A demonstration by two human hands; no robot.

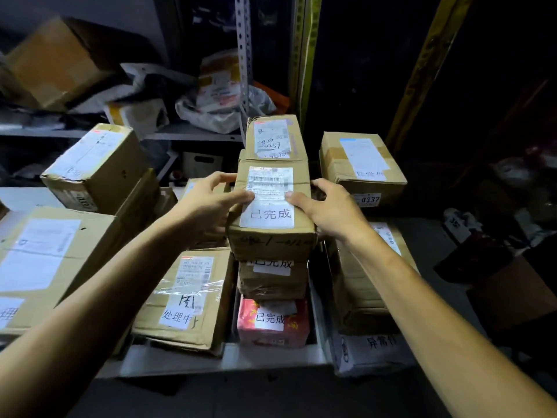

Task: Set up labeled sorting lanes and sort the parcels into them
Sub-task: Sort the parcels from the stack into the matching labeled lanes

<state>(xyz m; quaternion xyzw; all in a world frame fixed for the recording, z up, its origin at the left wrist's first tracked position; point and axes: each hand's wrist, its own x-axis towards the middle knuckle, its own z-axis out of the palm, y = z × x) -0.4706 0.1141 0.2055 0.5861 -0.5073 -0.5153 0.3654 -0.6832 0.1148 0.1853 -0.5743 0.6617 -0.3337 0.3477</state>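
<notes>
A brown cardboard parcel [272,230] with a white label reading 已完成 sits on top of the middle stack. My left hand [208,203] grips its left side, thumb on the top. My right hand [325,206] grips its right side the same way. Below it in the same column lie another brown box [271,280] and a red box [272,322], both marked 已完成. Behind it stands a taller parcel [272,137] with the same label.
To the left lie a parcel marked 处理中 [184,300], a large box [51,263] and a box numbered 0337 [96,167]. At the right are boxes marked 异常件 [361,164] and a grey bag [370,351]. Shelving [193,135] with loose parcels stands behind.
</notes>
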